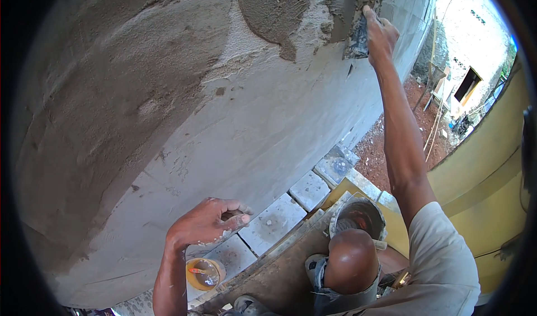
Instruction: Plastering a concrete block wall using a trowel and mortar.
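Note:
High on the wall, my right hand is closed round a mortar-smeared plastering trowel, whose long blade lies against the surface. Fresh wet mortar makes a dark, rough patch just left of the blade. Below that, the wall is smooth and pale grey, while darker, rougher plaster covers its left side. My left hand hovers low in front of the wall, dusted with mortar, its fingers loosely curved and apart from the thumb. Nothing shows in it.
Pale blocks run along the wall's foot. A yellow pot holding grey liquid and an orange-handled tool stands under my left hand. Beside my bent knee is a black bucket. Reddish ground lies below at right, near a yellow curved wall.

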